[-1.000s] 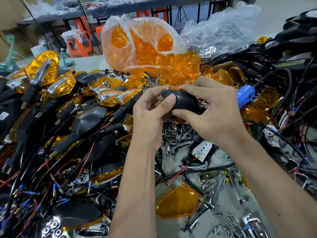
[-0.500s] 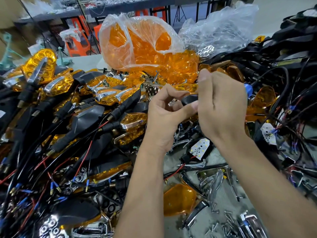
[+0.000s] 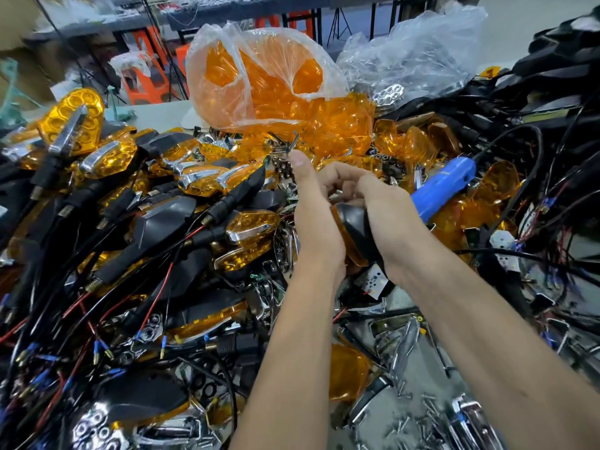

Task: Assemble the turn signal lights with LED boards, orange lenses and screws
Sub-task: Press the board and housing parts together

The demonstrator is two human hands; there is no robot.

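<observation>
A black turn signal housing (image 3: 355,227) with an orange lens along its left edge stands on end between my two hands at the middle of the head view. My left hand (image 3: 313,206) grips its left side, thumb pointing up. My right hand (image 3: 380,209) curls over its top and right side. What my fingertips pinch at the top is hidden. An LED board (image 3: 375,279) lies just below the housing. A loose orange lens (image 3: 347,371) lies on the table lower down, with loose screws (image 3: 412,420) near the front.
A clear bag of orange lenses (image 3: 259,79) stands behind my hands. A blue electric screwdriver (image 3: 444,186) lies to the right. Finished signals and wired black housings (image 3: 162,222) pile up at the left. Tangled black cables (image 3: 552,151) fill the right. Chrome trims (image 3: 399,339) litter the table.
The housing has been turned from lying across to standing on end and lowered between my hands. My left thumb has come off it and points up.
</observation>
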